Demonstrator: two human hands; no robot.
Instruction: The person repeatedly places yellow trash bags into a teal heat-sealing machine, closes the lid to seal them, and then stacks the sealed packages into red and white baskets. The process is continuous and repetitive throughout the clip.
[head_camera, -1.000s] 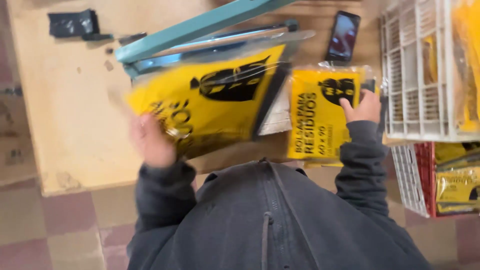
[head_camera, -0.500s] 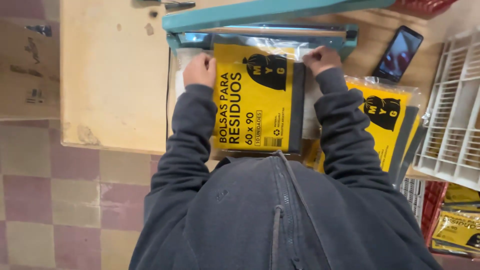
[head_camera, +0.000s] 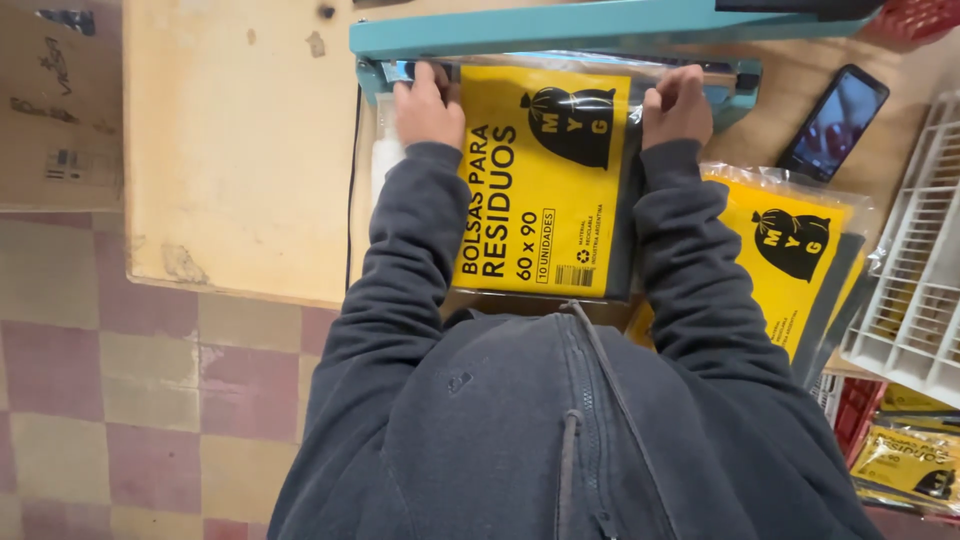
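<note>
Yellow packet (head_camera: 540, 185) in clear film lies flat on the wooden table (head_camera: 235, 150), top edge tucked under the raised teal arm of the heat sealer (head_camera: 560, 28) at 12 o'clock. Left hand (head_camera: 428, 105) presses its top-left corner, fingers together, flat on the film; right hand (head_camera: 677, 103) does likewise at the top-right corner; whether either pinches the film I cannot tell. Risk, as judged: fingertips sit just beside the sealing bar, so a lowered arm could catch them; uneven hold could leave the film wrinkled or skewed. Second yellow packet (head_camera: 790, 260) at 3 o'clock overlaps the working edge. Phone (head_camera: 833, 120) at 2 o'clock, white crate (head_camera: 915, 290) beyond.
</note>
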